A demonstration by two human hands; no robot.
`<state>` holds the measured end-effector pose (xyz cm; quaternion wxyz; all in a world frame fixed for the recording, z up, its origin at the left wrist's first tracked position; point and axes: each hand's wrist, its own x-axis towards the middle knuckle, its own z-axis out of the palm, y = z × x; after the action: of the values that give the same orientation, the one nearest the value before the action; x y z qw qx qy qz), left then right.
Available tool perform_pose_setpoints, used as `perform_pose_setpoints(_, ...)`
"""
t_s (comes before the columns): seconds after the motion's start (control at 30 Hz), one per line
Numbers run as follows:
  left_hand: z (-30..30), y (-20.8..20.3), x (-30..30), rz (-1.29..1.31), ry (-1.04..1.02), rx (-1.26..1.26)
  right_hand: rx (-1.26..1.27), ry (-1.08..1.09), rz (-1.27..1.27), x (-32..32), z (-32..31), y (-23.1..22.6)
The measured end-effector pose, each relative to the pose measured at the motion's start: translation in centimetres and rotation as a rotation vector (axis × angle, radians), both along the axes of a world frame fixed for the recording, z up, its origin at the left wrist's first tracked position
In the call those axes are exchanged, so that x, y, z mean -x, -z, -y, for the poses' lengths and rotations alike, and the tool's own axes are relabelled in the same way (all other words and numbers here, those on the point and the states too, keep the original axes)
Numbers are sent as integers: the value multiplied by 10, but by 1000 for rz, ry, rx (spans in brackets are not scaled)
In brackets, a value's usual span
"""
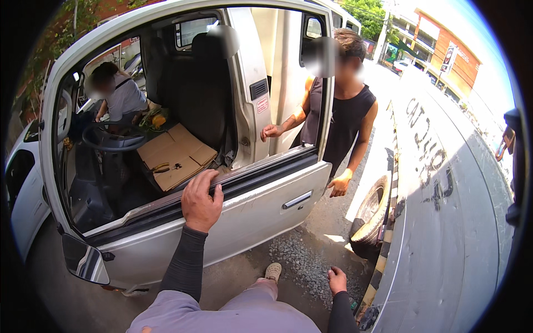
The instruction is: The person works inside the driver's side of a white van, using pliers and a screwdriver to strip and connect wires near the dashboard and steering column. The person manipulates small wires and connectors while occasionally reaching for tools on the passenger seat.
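Observation:
My left hand (201, 202) is hooked over the window sill of a white vehicle's front door (250, 213), its thumb on the near side. Low on the right, my right hand (337, 281) hangs with curled fingers above grey gravel; anything inside them is hidden. Through the window frame, a folded cardboard sheet (177, 152) lies on the seat. On it rest pliers (161, 167) with yellowish handles and some small dark bits. Past the cardboard is something orange-yellow (159, 120) among green leaves. A black steering wheel (114, 145) stands to the left.
Beyond the door stands a person (344, 125) in a dark sleeveless top. Another person (123, 95) in a pale top is at the cab's far side. A tire (371, 213) leans by the striped curb and grey wall (444, 238). A side mirror (84, 259) juts out lower left.

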<state>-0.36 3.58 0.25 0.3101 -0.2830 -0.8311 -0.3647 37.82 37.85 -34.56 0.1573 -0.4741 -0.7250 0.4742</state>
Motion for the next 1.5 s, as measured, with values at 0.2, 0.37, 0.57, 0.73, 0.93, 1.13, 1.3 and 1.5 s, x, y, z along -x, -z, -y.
perform_pose_setpoints(0.2, -42, 6, 11, -48, -252, 131, 102, -145, -353, 187, -135, -119)
perform_pose_setpoints(0.37, -59, 10, 32, -71, -460, 89, 225, -536, -633, 334, -199, -211)
perform_pose_setpoints(0.57, -89, 8, 51, -79, -676, 77, 371, -1226, -698, 472, -171, -302)
perform_pose_setpoints(0.73, -125, 35, 47, -17, -880, 73, 588, -1726, -570, 519, -172, -317)
perform_pose_setpoints(0.93, -257, 142, -17, 115, -1082, -379, 348, -2211, -562, 549, -206, -314)
perform_pose_setpoints(1.13, -439, 300, -128, 980, -1224, -690, 498, -2580, -534, 530, -208, -316)
perform_pose_setpoints(1.3, -508, 357, -199, 1011, -1090, -432, 521, -2877, -697, 482, -187, -299)
perform_pose_setpoints(1.5, -515, 349, -249, 693, -1495, -795, 805, -3209, -542, 426, -138, -283)
